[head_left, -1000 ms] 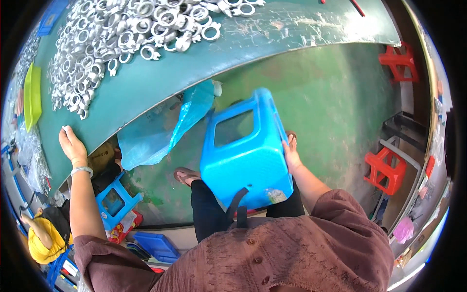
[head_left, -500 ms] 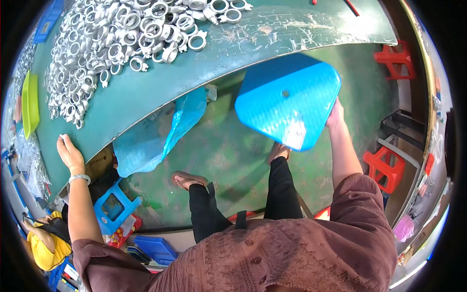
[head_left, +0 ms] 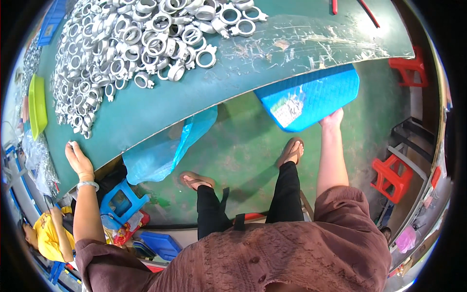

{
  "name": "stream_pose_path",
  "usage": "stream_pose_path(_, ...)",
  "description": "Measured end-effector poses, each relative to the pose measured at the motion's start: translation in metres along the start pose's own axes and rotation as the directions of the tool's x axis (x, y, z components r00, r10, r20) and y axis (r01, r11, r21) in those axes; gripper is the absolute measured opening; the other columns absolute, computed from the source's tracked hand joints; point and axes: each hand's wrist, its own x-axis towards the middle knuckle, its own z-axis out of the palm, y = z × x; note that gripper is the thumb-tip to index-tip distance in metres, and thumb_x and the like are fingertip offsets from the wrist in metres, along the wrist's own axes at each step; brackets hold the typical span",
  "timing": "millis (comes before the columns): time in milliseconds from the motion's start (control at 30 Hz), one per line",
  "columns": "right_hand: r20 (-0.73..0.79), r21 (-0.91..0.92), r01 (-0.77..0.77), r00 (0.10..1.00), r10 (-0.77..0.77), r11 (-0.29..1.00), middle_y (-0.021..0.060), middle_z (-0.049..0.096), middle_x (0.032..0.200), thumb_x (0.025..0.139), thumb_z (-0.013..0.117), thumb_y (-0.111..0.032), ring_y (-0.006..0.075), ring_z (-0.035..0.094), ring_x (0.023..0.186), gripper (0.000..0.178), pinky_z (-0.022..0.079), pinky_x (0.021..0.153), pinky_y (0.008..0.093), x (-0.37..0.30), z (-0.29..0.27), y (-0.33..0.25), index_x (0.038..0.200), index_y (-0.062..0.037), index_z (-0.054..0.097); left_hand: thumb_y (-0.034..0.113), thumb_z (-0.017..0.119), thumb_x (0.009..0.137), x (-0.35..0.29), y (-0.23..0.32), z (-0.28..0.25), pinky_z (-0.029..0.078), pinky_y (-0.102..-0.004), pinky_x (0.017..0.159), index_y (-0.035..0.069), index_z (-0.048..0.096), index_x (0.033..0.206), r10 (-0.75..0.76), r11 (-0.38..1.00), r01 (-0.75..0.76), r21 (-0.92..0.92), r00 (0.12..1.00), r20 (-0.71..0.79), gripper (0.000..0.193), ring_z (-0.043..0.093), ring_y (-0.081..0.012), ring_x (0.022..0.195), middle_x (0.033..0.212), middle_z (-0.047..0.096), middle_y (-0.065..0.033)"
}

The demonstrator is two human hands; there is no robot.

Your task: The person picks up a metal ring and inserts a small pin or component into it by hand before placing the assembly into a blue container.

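My right hand [head_left: 332, 118] grips the near edge of a blue plastic thing [head_left: 316, 95] with rounded corners and a pale label. Its far part is hidden below the table's edge, and I cannot tell whether it is a bin or a stool. Left of it, my left hand [head_left: 79, 160] rests on the green table [head_left: 170, 100] near the left corner, fingers stretched out. Something small and white shows at its fingertips, too small to name. A large heap of silver metal ring clamps [head_left: 131, 48] covers the table beyond that hand.
Blue plastic sheeting [head_left: 160, 155] hangs below the table edge. A blue stool [head_left: 121, 202] stands at lower left, red stools [head_left: 392, 178] at right. A lime-green tray [head_left: 36, 107] lies by the table's left side. Another person in yellow [head_left: 51, 236] is at far left.
My right hand has pushed the blue plastic thing away from me and tilted it, so part of it now sits below the table. My left hand has stayed on the table.
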Motion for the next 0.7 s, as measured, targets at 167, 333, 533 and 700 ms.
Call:
stream_pose_path(167,0.206,0.102,-0.038,0.978,0.017,0.994,0.0122,0.048,0.124,0.09,0.033,-0.036,0.0315,0.044,0.112,0.044,0.033,0.098,0.0493,0.096,0.023,0.071,0.122,-0.0078,0.046,0.024,0.046,0.09,0.002,-0.002,-0.001,0.038,-0.0318,0.087,-0.006,0.048,0.112,0.01,0.996,-0.008,-0.093,1.0,0.016,0.037,0.051,-0.0247,0.097,0.107,0.053,-0.0169)
stream_pose_path(333,0.234,-0.318,0.019,0.97,0.059,0.948,0.0111,0.055,0.114,0.089,0.037,-0.041,0.0298,0.052,0.098,0.044,0.042,0.082,0.0465,0.157,0.063,0.1,0.114,-0.0076,0.051,0.025,0.047,0.089,-0.003,0.009,-0.004,0.038,-0.0343,0.086,-0.006,0.049,0.11,0.006,0.998,-0.006,-0.066,1.0,-0.004,0.037,0.051,-0.0287,0.096,0.104,0.055,-0.0195)
stream_pose_path(533,0.438,-0.899,0.43,0.867,-0.237,-0.088,0.0114,0.059,0.074,0.084,0.047,-0.032,0.0207,0.055,0.067,0.027,0.043,0.055,0.034,0.171,-0.079,0.174,0.08,-0.0078,0.059,0.023,0.049,0.086,-0.003,0.034,0.004,0.04,-0.038,0.082,-0.005,0.052,0.105,0.047,0.98,-0.068,-0.187,0.993,-0.112,0.034,0.054,-0.0333,0.089,0.097,0.056,-0.0211)
stream_pose_path(700,-0.093,-0.972,0.084,0.723,0.685,-0.221,0.0059,0.055,0.069,0.082,0.051,-0.021,0.018,0.054,0.06,0.015,0.045,0.051,0.0334,-0.086,-0.163,0.4,0.083,-0.0067,0.056,0.022,0.048,0.087,-0.01,0.036,-0.002,0.042,-0.0337,0.08,-0.005,0.051,0.102,0.055,0.862,-0.165,-0.48,0.971,-0.235,0.03,0.054,-0.0289,0.086,0.094,0.056,-0.0187)
